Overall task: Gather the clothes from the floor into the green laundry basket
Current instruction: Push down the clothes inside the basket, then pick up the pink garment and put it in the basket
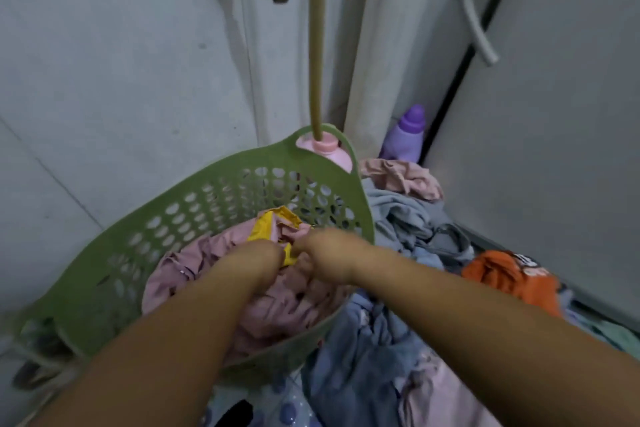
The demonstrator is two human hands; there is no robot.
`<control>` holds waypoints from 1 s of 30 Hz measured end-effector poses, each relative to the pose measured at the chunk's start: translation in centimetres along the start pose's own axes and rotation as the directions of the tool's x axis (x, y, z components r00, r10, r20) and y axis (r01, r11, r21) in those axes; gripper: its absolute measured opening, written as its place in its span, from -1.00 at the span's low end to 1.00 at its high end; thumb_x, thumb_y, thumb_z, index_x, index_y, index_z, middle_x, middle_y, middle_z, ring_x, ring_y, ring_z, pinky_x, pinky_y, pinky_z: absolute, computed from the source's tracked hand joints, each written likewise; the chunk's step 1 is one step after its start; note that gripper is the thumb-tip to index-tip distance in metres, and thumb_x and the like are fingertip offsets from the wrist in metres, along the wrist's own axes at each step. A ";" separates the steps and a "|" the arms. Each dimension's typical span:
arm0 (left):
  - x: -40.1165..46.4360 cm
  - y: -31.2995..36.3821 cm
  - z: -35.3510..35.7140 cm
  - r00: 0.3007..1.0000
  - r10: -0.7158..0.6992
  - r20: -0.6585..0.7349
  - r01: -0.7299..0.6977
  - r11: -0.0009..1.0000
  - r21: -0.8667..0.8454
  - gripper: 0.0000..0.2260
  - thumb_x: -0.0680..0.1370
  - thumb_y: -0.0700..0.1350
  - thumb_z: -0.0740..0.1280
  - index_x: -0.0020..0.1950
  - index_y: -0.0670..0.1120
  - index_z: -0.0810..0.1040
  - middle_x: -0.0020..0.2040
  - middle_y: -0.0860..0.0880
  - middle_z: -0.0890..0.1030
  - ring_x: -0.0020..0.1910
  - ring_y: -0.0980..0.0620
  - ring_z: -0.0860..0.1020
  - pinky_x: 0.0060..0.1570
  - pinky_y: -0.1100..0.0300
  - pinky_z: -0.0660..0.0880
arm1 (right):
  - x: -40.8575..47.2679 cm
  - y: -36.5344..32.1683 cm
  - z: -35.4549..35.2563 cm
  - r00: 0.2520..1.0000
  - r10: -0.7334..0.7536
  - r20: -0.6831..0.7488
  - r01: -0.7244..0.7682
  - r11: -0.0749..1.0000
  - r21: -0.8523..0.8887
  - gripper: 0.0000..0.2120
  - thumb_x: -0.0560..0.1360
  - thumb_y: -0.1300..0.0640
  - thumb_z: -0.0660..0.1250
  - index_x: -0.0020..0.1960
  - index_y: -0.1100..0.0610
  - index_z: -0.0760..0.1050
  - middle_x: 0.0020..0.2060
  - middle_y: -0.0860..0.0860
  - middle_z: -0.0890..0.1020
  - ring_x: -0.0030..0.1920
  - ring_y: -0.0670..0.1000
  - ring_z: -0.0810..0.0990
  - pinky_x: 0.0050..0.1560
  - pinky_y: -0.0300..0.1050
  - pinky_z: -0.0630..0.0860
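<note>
One green basket, two bottles far right, clothes pile on the floor. Both hands, left and right, inside, pinching a yellow cloth over pink ones.

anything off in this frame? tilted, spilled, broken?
The green laundry basket is tipped toward the camera, not upright. Both hands, left hand and right hand, are inside it on the yellow garment. The clothes pile beside it is just unsorted. No spill or damage visible.

Hands seemingly gripping yellow cloth.
</note>
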State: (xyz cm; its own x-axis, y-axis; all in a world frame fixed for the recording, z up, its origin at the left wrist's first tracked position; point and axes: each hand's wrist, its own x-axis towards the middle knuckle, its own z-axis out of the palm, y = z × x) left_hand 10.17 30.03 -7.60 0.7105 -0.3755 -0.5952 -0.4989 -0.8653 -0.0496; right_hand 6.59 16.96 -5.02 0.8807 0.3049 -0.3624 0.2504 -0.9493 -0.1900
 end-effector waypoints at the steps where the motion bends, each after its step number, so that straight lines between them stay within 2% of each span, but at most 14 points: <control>1: -0.8 0.8 -0.6 0.994 0.000 -0.111 -0.007 0.998 -0.061 -0.65 0.55 -0.18 0.24 0.34 -0.06 0.45 0.31 -0.19 0.48 0.26 -0.16 0.49 0.19 0.06 0.44 | -1.5 0.7 -0.9 0.997 0.010 -0.079 -0.006 0.999 0.054 -0.69 0.53 0.07 0.25 0.25 0.07 0.50 0.23 0.16 0.53 0.21 0.17 0.49 0.17 -0.04 0.48; 3: -3.0 2.9 -2.0 0.945 0.028 -0.325 -0.072 0.989 -0.125 -0.67 0.52 -0.16 0.24 0.28 -0.03 0.49 0.29 -0.18 0.50 0.24 -0.17 0.49 0.18 0.01 0.48 | -6.0 2.2 -2.7 0.983 0.060 -0.174 -0.041 0.993 0.113 -0.69 0.53 0.06 0.26 0.25 0.08 0.52 0.21 0.14 0.55 0.21 0.15 0.51 0.20 -0.05 0.45; 5: -4.9 4.9 -3.1 0.884 0.045 -0.466 -0.132 0.979 -0.157 -0.70 0.51 -0.18 0.24 0.24 -0.07 0.49 0.21 -0.18 0.55 0.17 -0.18 0.53 0.09 0.00 0.51 | -9.9 4.4 -3.6 0.966 0.140 -0.217 -0.114 0.986 0.125 -0.70 0.52 0.08 0.28 0.23 0.07 0.53 0.20 0.09 0.58 0.20 0.12 0.52 0.18 -0.12 0.42; 7: -7.0 7.3 -4.1 0.848 0.053 -0.528 -0.192 0.958 -0.212 -0.68 0.50 -0.25 0.21 0.24 -0.06 0.47 0.18 -0.19 0.56 0.12 -0.19 0.54 0.03 0.00 0.53 | -14.1 6.0 -4.3 0.949 0.223 -0.225 -0.201 0.972 0.119 -0.71 0.52 0.11 0.29 0.23 0.09 0.54 0.19 0.08 0.59 0.18 0.10 0.54 0.11 -0.18 0.38; 10: -9.5 10.7 -4.3 0.810 0.091 -0.579 -0.262 0.940 -0.218 -0.59 0.51 -0.29 0.18 0.32 -0.01 0.43 0.24 -0.18 0.53 0.18 -0.19 0.51 0.12 -0.04 0.51 | -19.3 7.7 -3.7 0.909 0.368 -0.195 -0.345 0.928 0.141 -0.71 0.52 0.13 0.29 0.23 0.09 0.53 0.20 0.10 0.59 0.19 0.11 0.54 0.11 -0.17 0.40; 12: -10.6 12.6 -3.6 0.811 0.108 -0.575 -0.293 0.926 -0.238 -0.58 0.52 -0.28 0.18 0.35 0.01 0.41 0.28 -0.16 0.52 0.23 -0.18 0.49 0.17 -0.05 0.48 | -21.5 8.3 -2.5 0.892 0.409 -0.191 -0.382 0.909 0.167 -0.69 0.52 0.13 0.29 0.25 0.08 0.52 0.23 0.10 0.57 0.20 0.11 0.53 0.14 -0.16 0.41; 14: -11.6 14.4 -2.6 0.813 0.136 -0.566 -0.324 0.913 -0.248 -0.59 0.53 -0.26 0.18 0.35 0.00 0.41 0.29 -0.14 0.52 0.23 -0.17 0.49 0.18 -0.04 0.48 | -22.8 8.5 -1.0 0.889 0.430 -0.158 -0.400 0.897 0.188 -0.68 0.52 0.12 0.30 0.27 0.08 0.50 0.24 0.08 0.56 0.20 0.10 0.53 0.07 -0.22 0.39; 17: -11.8 16.5 -0.1 0.822 0.167 -0.544 -0.345 0.906 -0.244 -0.66 0.54 -0.25 0.19 0.31 -0.05 0.42 0.22 -0.15 0.55 0.17 -0.17 0.51 0.11 0.01 0.50 | -24.0 8.6 1.6 0.897 0.426 -0.120 -0.400 0.895 0.196 -0.69 0.51 0.10 0.31 0.26 0.04 0.51 0.23 0.05 0.56 0.19 0.07 0.54 0.02 -0.27 0.34; 20: -10.7 17.5 3.0 0.878 0.182 -0.444 -0.332 0.898 -0.289 -0.67 0.56 -0.26 0.18 0.32 -0.12 0.42 0.25 -0.19 0.54 0.19 -0.17 0.51 0.11 0.07 0.43 | -24.2 8.8 4.8 0.908 0.413 -0.066 -0.392 0.895 0.211 -0.69 0.52 0.08 0.31 0.26 0.04 0.50 0.25 0.03 0.55 0.21 0.06 0.52 0.17 -0.15 0.44; 22: -9.5 18.0 5.0 0.913 0.169 -0.372 -0.306 0.886 -0.347 -0.65 0.56 -0.26 0.19 0.36 -0.15 0.41 0.26 -0.20 0.54 0.22 -0.16 0.50 0.15 0.10 0.40 | -23.9 9.5 7.5 0.896 0.443 -0.026 -0.427 0.877 0.220 -0.68 0.52 0.08 0.30 0.27 0.05 0.49 0.26 0.04 0.54 0.23 0.08 0.51 0.16 -0.12 0.44; 24: -8.7 18.2 6.8 0.931 0.144 -0.335 -0.276 0.880 -0.386 -0.66 0.56 -0.25 0.20 0.33 -0.16 0.44 0.21 -0.21 0.57 0.17 -0.16 0.52 0.08 0.09 0.43 | -23.3 10.0 10.5 0.848 0.529 -0.031 -0.508 0.829 0.235 -0.70 0.52 0.08 0.28 0.24 0.08 0.49 0.21 0.09 0.56 0.20 0.12 0.52 0.09 -0.10 0.45; 27: -7.5 19.1 9.8 0.955 0.138 -0.263 -0.255 0.835 -0.487 -0.70 0.54 -0.26 0.22 0.28 -0.20 0.46 0.15 -0.25 0.58 0.13 -0.18 0.53 0.02 0.10 0.44 | -22.7 10.4 14.9 0.700 0.712 -0.057 -0.665 0.678 0.314 -0.79 0.47 0.04 0.30 0.01 0.16 0.46 -0.04 0.12 0.56 0.08 0.16 0.57 -0.11 -0.11 0.42; 28: -7.1 19.5 10.8 0.960 0.141 -0.241 -0.251 0.814 -0.524 -0.71 0.54 -0.26 0.22 0.25 -0.20 0.48 0.13 -0.25 0.59 0.11 -0.17 0.54 0.01 0.12 0.44 | -22.5 10.7 16.5 0.653 0.756 -0.039 -0.699 0.622 0.352 -0.76 0.45 0.00 0.32 -0.01 0.15 0.44 -0.06 0.11 0.54 0.07 0.16 0.57 -0.14 -0.12 0.39; 30: -7.2 19.9 12.2 0.965 0.138 -0.225 -0.244 0.790 -0.563 -0.72 0.54 -0.25 0.23 0.24 -0.18 0.50 0.13 -0.22 0.59 0.12 -0.14 0.54 0.04 0.15 0.45 | -22.5 10.5 19.1 0.588 0.808 0.013 -0.743 0.534 0.404 -0.66 0.42 -0.04 0.35 0.07 0.16 0.45 0.01 0.12 0.55 0.09 0.16 0.56 -0.09 -0.10 0.42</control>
State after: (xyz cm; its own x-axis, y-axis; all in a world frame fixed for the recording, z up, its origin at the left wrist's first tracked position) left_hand -10.95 19.53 -14.13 0.7282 -0.5559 -0.4009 -0.2875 -0.7787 0.5576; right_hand -18.23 1.57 -16.26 0.7155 -0.5870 -0.3789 -0.6828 -0.7024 -0.2011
